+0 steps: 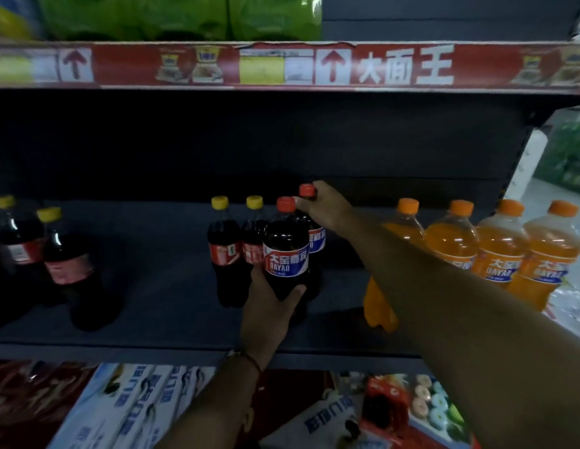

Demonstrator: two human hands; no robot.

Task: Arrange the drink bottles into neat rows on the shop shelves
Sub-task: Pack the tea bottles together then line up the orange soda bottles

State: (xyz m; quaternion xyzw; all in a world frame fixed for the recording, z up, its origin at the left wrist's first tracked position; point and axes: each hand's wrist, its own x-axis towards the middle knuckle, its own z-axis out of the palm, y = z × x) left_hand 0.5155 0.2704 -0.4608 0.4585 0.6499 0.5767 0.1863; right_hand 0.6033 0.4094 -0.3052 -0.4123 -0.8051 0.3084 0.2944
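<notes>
Your left hand (266,306) has its grip closed around the lower body of the front cola bottle (286,254), thumb on the right side and fingers wrapped behind; the bottle stands upright, red cap up, its blue, white and red label facing you. Whether its base touches the shelf (159,286) cannot be told, as your hand covers it. Your right hand (327,209) reaches in from the right, its grip pinching the neck of the rear cola bottle (314,234) just below the red cap; that bottle stands directly behind and slightly right of the front one, the two touching or nearly so. Just to their left stand two yellow-capped colas (236,244), side by side and upright. Well apart at the far left of the same shelf stand two more yellow-capped bottles (39,251), one ahead of the other. To the right, four orange bottles (502,247) form a row along the shelf, partly crossed by your right forearm. Green packs (185,14) sit on the upper shelf above the red price strip (314,64). Printed packets (126,403) lie on the level below.
</notes>
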